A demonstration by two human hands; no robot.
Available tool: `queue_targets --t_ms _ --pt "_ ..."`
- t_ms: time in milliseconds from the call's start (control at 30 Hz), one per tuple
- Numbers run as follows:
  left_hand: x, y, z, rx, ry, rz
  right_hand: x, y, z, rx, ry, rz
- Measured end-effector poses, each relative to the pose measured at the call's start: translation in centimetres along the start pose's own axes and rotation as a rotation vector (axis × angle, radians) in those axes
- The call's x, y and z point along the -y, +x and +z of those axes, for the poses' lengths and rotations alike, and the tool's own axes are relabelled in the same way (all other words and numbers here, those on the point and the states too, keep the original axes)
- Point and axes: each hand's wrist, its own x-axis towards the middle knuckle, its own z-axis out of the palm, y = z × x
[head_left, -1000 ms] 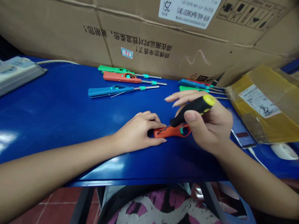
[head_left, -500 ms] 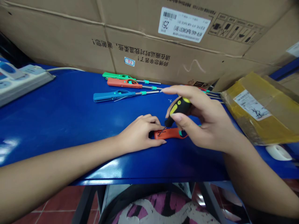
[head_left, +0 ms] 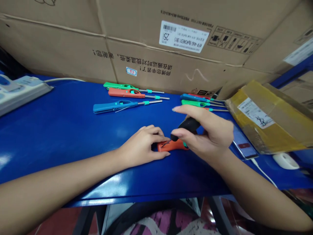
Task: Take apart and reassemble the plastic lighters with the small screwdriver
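Left hand [head_left: 144, 144] at centre of frame, thumb and fingers pinched around the left end of an orange lighter [head_left: 178, 145]. Lighter lies flat on the blue table [head_left: 73, 137], just right of centre, long side running left to right; its right end is hidden behind the other hand. Right hand [head_left: 212, 135], right of centre, is clamped on the black handle of a screwdriver [head_left: 188, 124], one upper finger sticking out to the left. Shaft is tilted, pointing down and left, tip at the left part of the lighter by a dark mark; can't tell if it's seated in anything. Hands near each other, not touching.

Above centre, lying side by side: blue lighter [head_left: 107, 107], red-orange lighter [head_left: 126, 93], green lighter [head_left: 119, 86], metal tubes pointing right. More lighters [head_left: 193, 98] bunched right of centre, partly overlapping, lowest one mostly covered by the right hand. Big cardboard box [head_left: 73, 39] with upside-down print fills the top. Power strip [head_left: 24, 93] at left edge, white cord running from it. Right side: package [head_left: 271, 120] with yellow tape and a label, phone [head_left: 244, 143] with white cable plugged in, white mouse [head_left: 286, 161].
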Motion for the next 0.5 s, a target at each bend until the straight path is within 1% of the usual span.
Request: queue_targets --t_ms 133,167,200,300,333,433,467,500 --pt "0.05 0.21 0.01 -0.001 0.003 0.020 0.37 -0.02 -0.03 0.202 0.143 0.085" --pt "0.07 0.26 0.03 0.003 0.001 0.021 0.30 -0.06 -0.06 0.212 0.147 0.077" --pt "0.08 0.29 0.05 0.002 -0.001 0.018 0.18 -0.09 -0.08 0.194 0.122 0.055" --pt "0.12 0.28 0.09 -0.004 -0.001 0.005 -0.36 -0.18 -0.19 0.106 0.029 -0.007" --pt "0.12 0.26 0.08 -0.004 0.000 0.007 -0.50 -0.20 -0.24 0.116 0.042 0.001" --pt "0.09 0.20 0.05 -0.004 0.004 0.021 -0.62 -0.20 -0.32 0.243 0.198 0.085" --pt "0.07 0.19 0.05 -0.005 0.006 0.021 -0.57 -0.21 -0.26 0.250 0.238 0.096" --pt "0.06 0.18 0.05 -0.007 0.006 0.017 -0.49 -0.25 -0.13 0.222 0.249 0.086"
